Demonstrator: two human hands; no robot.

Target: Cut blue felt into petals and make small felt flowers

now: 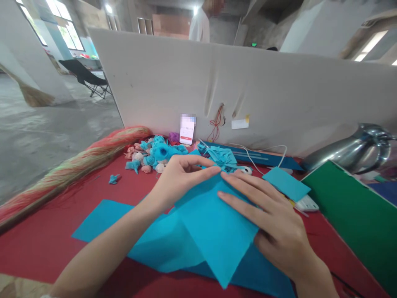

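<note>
A sheet of blue paper (218, 223) is held up in front of me, one corner pointing down toward me. My left hand (182, 176) pinches its top corner between thumb and forefinger. Across the sheet's right side lie the fingers of my right hand (273, 215), the forefinger tip meeting the pinched corner and the thumb partly hidden at the right edge. Below it, more blue paper (164, 244) is spread on the red tabletop (27, 248). Beyond my hands sits a pile of blue and pink paper flowers (161, 151), beside crumpled blue strips (221, 156).
A phone (187, 129) leans against the white partition (155, 82). At right are a stack of small blue paper (287, 183), a green board (359, 223) and a metal kettle (350, 147). A straw broom (93, 159) lies along the left edge. Behind stands a person (200, 25).
</note>
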